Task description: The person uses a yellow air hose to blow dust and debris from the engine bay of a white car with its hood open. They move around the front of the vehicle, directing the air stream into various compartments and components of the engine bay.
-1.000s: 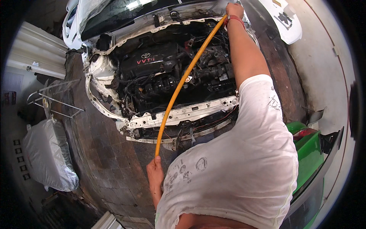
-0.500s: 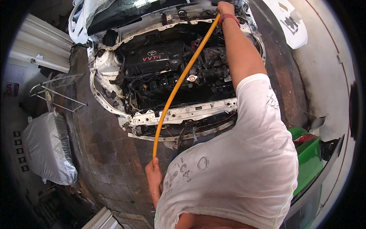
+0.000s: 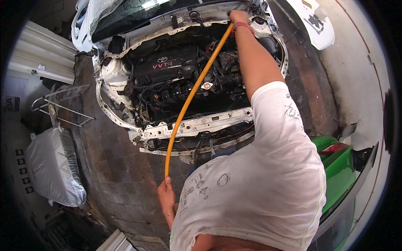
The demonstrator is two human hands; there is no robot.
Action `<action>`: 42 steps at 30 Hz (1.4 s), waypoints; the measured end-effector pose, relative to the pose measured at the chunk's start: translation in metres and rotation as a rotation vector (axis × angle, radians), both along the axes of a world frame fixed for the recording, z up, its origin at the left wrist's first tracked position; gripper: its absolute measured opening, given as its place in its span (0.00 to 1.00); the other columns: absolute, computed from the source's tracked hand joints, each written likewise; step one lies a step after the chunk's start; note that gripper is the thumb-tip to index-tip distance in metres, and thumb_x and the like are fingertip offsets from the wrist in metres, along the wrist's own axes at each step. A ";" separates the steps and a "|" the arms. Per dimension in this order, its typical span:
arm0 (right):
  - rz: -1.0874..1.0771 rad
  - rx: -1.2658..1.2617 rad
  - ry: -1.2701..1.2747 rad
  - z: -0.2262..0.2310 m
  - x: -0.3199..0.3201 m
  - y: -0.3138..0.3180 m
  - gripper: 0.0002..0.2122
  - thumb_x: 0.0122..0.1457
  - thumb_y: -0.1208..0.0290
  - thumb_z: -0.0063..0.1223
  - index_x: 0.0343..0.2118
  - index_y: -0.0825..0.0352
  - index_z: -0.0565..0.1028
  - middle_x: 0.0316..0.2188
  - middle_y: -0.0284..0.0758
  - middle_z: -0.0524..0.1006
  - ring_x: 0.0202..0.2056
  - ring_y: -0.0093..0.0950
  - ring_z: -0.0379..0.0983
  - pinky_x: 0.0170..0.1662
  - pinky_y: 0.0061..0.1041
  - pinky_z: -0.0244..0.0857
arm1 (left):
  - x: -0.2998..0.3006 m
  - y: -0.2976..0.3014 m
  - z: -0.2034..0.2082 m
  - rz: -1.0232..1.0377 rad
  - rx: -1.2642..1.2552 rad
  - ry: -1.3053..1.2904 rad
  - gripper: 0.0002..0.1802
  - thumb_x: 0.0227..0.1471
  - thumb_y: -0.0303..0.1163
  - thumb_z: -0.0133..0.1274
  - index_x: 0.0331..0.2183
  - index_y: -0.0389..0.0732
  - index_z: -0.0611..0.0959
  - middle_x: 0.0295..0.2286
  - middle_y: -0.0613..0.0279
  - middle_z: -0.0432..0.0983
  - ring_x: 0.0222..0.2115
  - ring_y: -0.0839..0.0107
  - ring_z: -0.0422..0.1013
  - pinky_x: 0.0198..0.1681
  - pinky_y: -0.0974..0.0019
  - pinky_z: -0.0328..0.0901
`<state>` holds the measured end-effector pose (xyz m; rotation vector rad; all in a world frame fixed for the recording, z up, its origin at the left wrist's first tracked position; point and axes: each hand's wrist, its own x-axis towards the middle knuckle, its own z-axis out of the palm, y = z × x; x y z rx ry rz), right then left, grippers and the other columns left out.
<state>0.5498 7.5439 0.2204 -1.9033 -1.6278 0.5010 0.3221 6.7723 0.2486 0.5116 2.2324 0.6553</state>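
A long yellow-orange hose (image 3: 194,90) runs in a gentle bow across the open engine bay of a white car. My right hand (image 3: 239,17) is closed around its upper end, over the far edge of the bay near the windshield base. What comes out beyond these fingers is too small to make out. Low at my left side, my left hand (image 3: 166,193) grips the same hose, thumb uppermost. Under the hose lie the black engine cover (image 3: 165,62), a metal cap (image 3: 206,85) and the white front crossmember (image 3: 201,122).
A silver-covered object (image 3: 56,165) stands at the left, with a metal stepladder (image 3: 63,104) behind it. Green car body parts (image 3: 339,175) are close at my right. A white panel (image 3: 316,27) leans by the right wall. Dark tiles cover the floor (image 3: 113,180).
My right hand has shifted a little to the left along the far edge, carrying the hose's upper end with it. The left hand keeps its grip, slightly lower in view.
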 end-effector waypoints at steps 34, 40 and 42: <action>-0.247 -0.102 -0.083 0.052 0.141 0.017 0.11 0.54 0.66 0.57 0.34 0.66 0.85 0.34 0.45 0.84 0.37 0.37 0.83 0.44 0.38 0.72 | 0.016 0.050 0.004 -0.248 0.043 0.007 0.31 0.67 0.51 0.47 0.31 0.28 0.79 0.17 0.44 0.66 0.19 0.60 0.60 0.26 0.54 0.62; 0.255 -0.044 -0.636 0.053 0.101 0.029 0.11 0.50 0.72 0.60 0.37 0.67 0.84 0.39 0.50 0.83 0.44 0.46 0.81 0.45 0.40 0.74 | 0.011 0.033 0.002 -0.213 0.049 0.003 0.30 0.68 0.50 0.46 0.28 0.28 0.76 0.17 0.47 0.62 0.20 0.63 0.57 0.25 0.55 0.59; 0.368 -0.034 -0.759 0.056 0.081 0.028 0.12 0.50 0.73 0.59 0.39 0.66 0.84 0.41 0.51 0.82 0.46 0.47 0.80 0.47 0.41 0.74 | 0.009 0.025 0.000 -0.174 0.060 -0.018 0.30 0.68 0.50 0.47 0.27 0.29 0.74 0.16 0.52 0.59 0.20 0.66 0.56 0.24 0.57 0.57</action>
